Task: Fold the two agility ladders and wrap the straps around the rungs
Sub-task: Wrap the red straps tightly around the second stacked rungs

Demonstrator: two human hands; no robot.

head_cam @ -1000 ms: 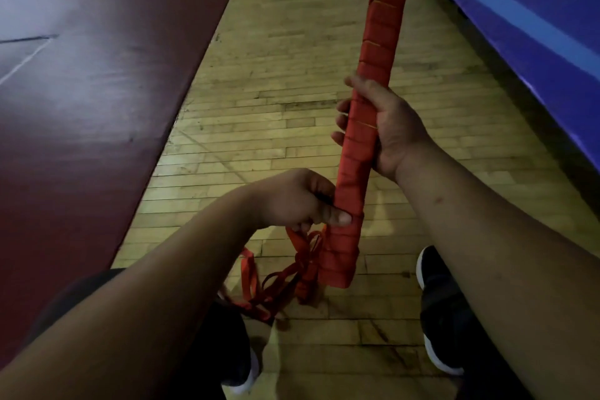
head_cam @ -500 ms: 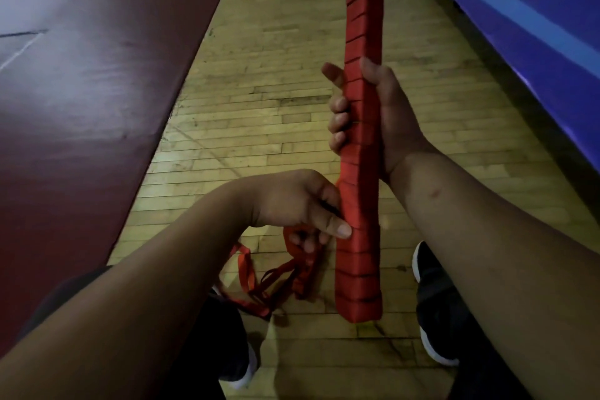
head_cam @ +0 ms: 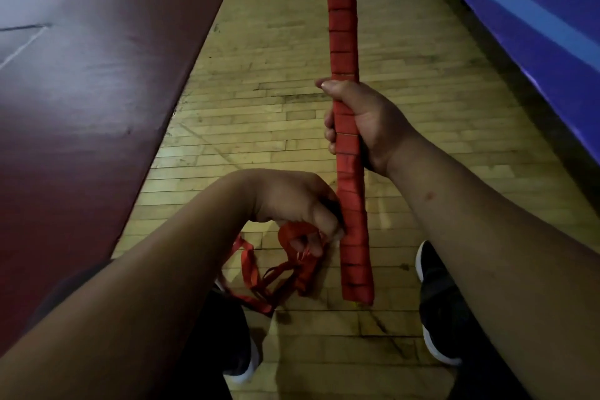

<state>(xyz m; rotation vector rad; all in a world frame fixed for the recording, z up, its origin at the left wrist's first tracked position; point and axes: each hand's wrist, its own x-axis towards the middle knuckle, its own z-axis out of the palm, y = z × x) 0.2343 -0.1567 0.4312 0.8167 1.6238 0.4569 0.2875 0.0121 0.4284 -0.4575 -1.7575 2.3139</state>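
Head view: right hand (head_cam: 373,127) gripping the upright rungs (head_cam: 342,26) mid-stack, left hand (head_cam: 292,201) clutching the strap (head_cam: 248,265) right beside them lower down, slack trailing onto the floor (head_cam: 259,107).

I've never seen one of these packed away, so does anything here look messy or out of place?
Only the loose red straps: they hang in a tangle below the left hand, down toward the floor, not yet wound round the bundle of rungs that the right hand grips. Nothing looks damaged.

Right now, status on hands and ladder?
Right hand grips stacked rungs upright. Left hand holds loose straps beside them. Straps not yet wrapped.
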